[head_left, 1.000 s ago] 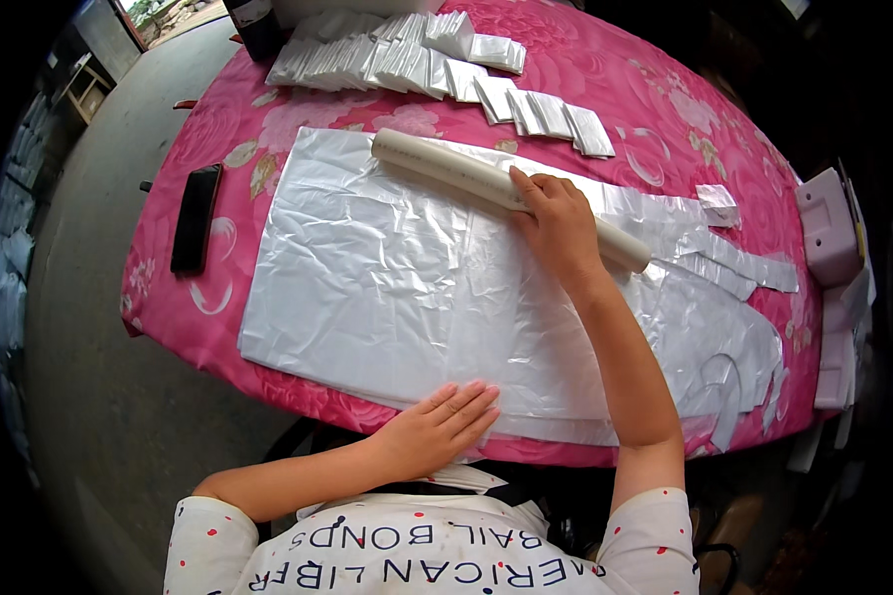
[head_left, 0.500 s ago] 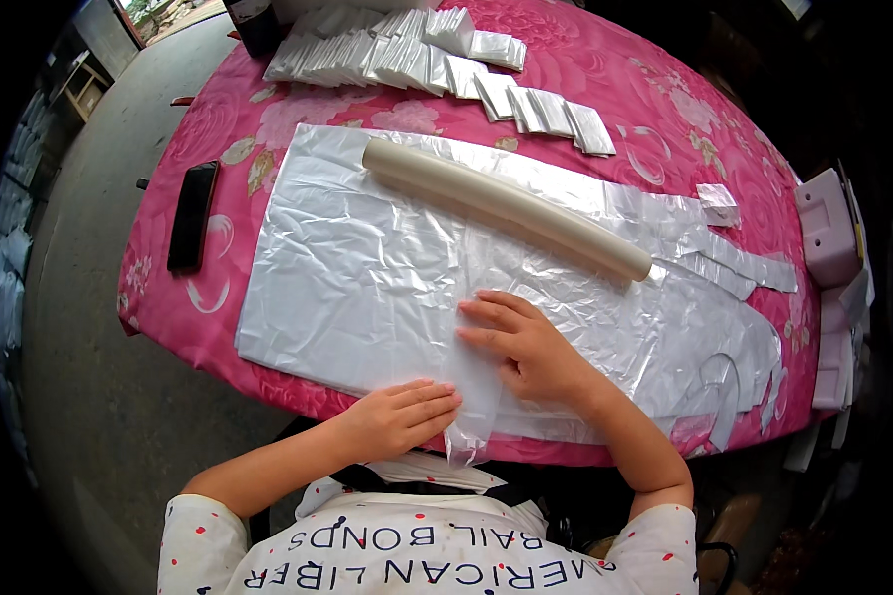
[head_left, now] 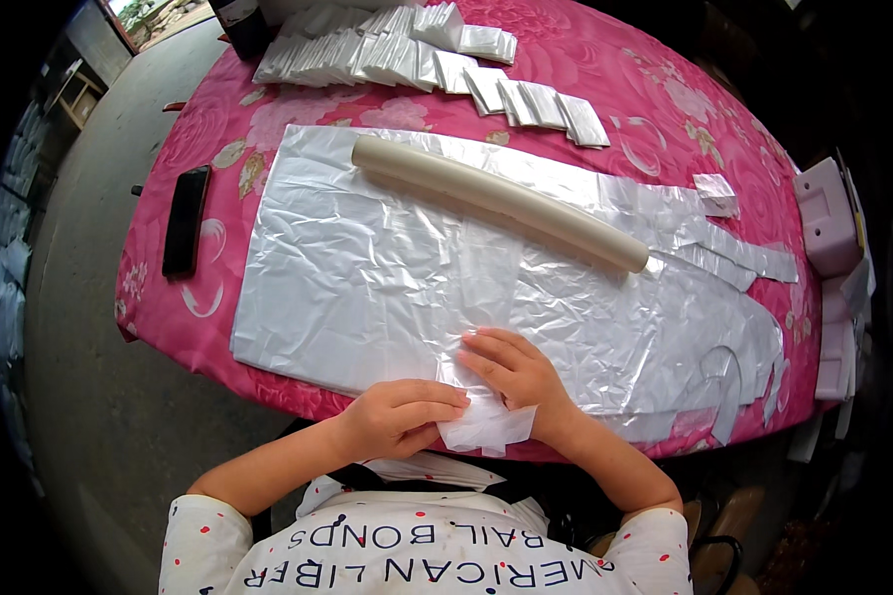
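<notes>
Close to the table's near edge, my left hand pinches a narrow strip of thin whitish plastic film. The strip is doubled over, its loose end spread between my hands. My right hand rests beside it, fingers stretched over the film's far part and nothing gripped. Beneath both lies a broad stack of shiny, wrinkled white plastic sheets, which have the shape of bags with cut handles at the right end. A beige tube lies slantwise across the stack, beyond my hands.
Rows of folded white plastic packets stand along the table's far side. A black phone lies at the left on the pink flowered tablecloth. One small folded packet and a pale pink plastic box are at the right.
The strip's near end has been folded up and away from me. My left hand has closed on it, and my right hand has drawn nearer to me. The tube stays on the stack.
</notes>
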Demonstrator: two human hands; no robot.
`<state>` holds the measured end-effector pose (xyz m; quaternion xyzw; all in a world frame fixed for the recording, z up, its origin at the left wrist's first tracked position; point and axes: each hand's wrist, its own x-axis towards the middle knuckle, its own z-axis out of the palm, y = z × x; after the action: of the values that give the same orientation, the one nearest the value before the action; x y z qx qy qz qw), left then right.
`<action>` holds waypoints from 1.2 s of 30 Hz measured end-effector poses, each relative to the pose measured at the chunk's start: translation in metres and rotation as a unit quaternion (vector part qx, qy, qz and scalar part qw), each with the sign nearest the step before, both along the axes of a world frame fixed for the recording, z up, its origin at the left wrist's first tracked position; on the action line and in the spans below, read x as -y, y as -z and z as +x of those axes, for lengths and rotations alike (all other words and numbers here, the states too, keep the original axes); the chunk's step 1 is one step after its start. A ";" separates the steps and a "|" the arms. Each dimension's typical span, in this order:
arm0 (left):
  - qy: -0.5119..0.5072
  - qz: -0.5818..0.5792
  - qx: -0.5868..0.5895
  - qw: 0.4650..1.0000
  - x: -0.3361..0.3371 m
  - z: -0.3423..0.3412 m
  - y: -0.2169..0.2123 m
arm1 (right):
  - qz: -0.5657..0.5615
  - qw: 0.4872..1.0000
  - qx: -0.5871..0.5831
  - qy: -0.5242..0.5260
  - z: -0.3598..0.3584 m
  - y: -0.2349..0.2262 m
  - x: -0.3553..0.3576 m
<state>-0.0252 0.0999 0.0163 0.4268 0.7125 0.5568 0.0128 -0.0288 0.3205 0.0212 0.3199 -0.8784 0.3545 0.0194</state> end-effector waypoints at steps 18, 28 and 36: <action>-0.156 -0.145 -0.116 0.970 -0.021 -0.016 0.002 | -0.099 0.990 0.064 0.077 -0.001 -0.006 -0.002; -0.210 -0.275 0.156 0.925 -0.044 -0.048 -0.019 | -0.157 0.934 0.249 0.203 -0.022 -0.007 0.001; -0.316 -0.155 -0.098 0.931 -0.039 -0.039 -0.005 | 0.050 0.925 0.277 0.255 -0.049 -0.023 0.003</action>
<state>-0.0644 0.1388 0.0215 0.2251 0.8856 0.3701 -0.1676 -0.0781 0.3179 0.0446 -0.0256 -0.9175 0.3671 -0.1508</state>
